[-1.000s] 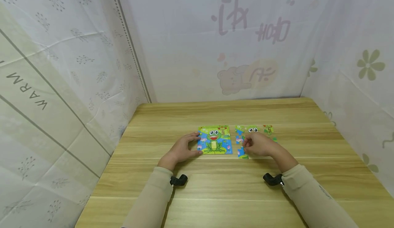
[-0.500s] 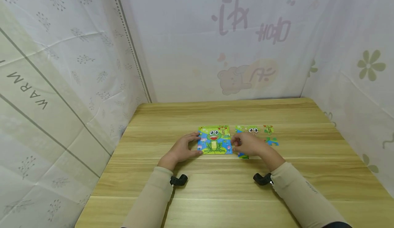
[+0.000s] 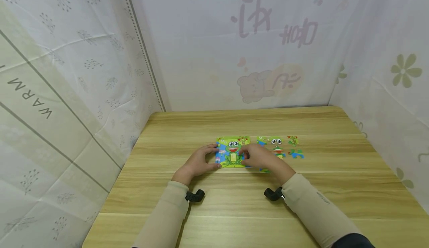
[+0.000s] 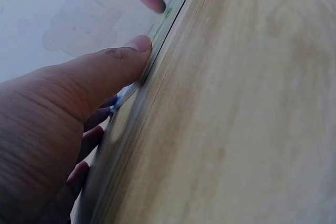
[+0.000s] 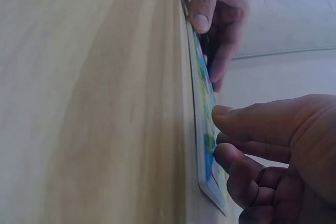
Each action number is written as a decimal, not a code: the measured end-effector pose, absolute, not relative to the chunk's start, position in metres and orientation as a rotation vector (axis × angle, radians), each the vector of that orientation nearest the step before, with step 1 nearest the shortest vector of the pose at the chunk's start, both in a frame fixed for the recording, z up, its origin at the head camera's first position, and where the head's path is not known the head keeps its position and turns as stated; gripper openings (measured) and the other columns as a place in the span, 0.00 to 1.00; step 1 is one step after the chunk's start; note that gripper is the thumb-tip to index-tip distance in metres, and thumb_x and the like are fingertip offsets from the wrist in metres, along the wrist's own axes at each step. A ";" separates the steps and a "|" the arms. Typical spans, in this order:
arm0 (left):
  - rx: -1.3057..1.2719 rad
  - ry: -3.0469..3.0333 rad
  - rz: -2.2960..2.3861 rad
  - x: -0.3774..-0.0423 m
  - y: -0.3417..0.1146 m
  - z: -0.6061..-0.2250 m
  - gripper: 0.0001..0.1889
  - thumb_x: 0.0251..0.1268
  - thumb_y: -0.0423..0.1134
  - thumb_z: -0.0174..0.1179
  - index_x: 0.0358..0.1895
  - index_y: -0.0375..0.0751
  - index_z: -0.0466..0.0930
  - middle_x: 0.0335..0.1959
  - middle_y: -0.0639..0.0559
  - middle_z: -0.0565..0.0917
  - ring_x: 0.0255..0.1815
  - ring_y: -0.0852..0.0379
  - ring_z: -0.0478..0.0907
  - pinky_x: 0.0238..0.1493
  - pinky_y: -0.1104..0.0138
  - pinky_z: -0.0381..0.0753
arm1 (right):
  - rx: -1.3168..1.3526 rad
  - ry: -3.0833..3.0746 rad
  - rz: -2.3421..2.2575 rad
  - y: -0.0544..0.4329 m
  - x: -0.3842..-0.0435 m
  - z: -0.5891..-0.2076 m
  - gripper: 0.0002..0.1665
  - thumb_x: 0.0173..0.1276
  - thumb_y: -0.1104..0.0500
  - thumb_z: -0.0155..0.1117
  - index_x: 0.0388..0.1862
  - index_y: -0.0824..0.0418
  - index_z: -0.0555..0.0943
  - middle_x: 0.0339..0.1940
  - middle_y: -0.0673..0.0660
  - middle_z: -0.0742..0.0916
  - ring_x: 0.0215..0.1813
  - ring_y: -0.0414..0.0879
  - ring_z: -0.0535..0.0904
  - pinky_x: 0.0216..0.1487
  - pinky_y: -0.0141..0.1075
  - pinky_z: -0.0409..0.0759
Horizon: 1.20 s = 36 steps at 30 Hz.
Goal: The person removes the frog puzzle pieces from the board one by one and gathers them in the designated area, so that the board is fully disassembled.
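Observation:
A square frog puzzle (image 3: 232, 158) lies flat on the table, its frog picture facing up. My left hand (image 3: 197, 162) holds it at the left side, thumb at the near edge and fingers at the left edge. My right hand (image 3: 256, 156) is over the puzzle's right part and hides some of it. In the right wrist view, the right thumb (image 5: 226, 116) and index fingertip are close over the puzzle surface, with a gap between them and nothing seen in it. Loose puzzle pieces lie to the right, among them an eyes piece (image 3: 276, 141) and a blue-green piece (image 3: 296, 153).
The wooden table (image 3: 228, 210) has a printed curtain (image 3: 214, 54) behind it and at both sides. More loose pieces include a tree piece (image 3: 292, 140) and a mouth piece (image 3: 278, 149). My right wrist and hand cover part of the loose pieces' left column.
My right hand has moved left from the loose pieces to over the frog puzzle, uncovering the mouth piece and the blue-green piece. The left hand has stayed in place.

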<state>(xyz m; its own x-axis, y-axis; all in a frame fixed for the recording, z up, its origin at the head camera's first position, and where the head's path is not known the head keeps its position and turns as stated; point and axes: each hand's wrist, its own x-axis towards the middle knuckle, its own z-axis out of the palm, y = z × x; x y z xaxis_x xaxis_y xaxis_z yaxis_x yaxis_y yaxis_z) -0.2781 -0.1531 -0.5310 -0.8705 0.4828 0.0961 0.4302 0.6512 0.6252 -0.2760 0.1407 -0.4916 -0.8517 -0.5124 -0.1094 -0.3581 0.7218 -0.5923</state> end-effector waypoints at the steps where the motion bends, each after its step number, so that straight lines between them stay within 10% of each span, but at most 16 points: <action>1: 0.765 2.782 1.018 -0.278 -0.153 -0.531 0.37 0.63 0.53 0.76 0.73 0.44 0.77 0.81 0.52 0.67 0.82 0.48 0.60 0.80 0.51 0.60 | -0.697 2.661 -0.831 0.138 -0.277 -0.493 0.19 0.71 0.59 0.75 0.59 0.61 0.85 0.30 0.48 0.82 0.29 0.43 0.76 0.35 0.37 0.78; 36: 0.759 2.778 1.043 -0.278 -0.152 -0.531 0.37 0.62 0.52 0.77 0.72 0.44 0.77 0.80 0.51 0.67 0.82 0.48 0.60 0.80 0.51 0.60 | -0.614 2.664 -0.827 0.125 -0.281 -0.497 0.15 0.72 0.62 0.72 0.53 0.55 0.79 0.38 0.48 0.81 0.38 0.45 0.78 0.41 0.38 0.81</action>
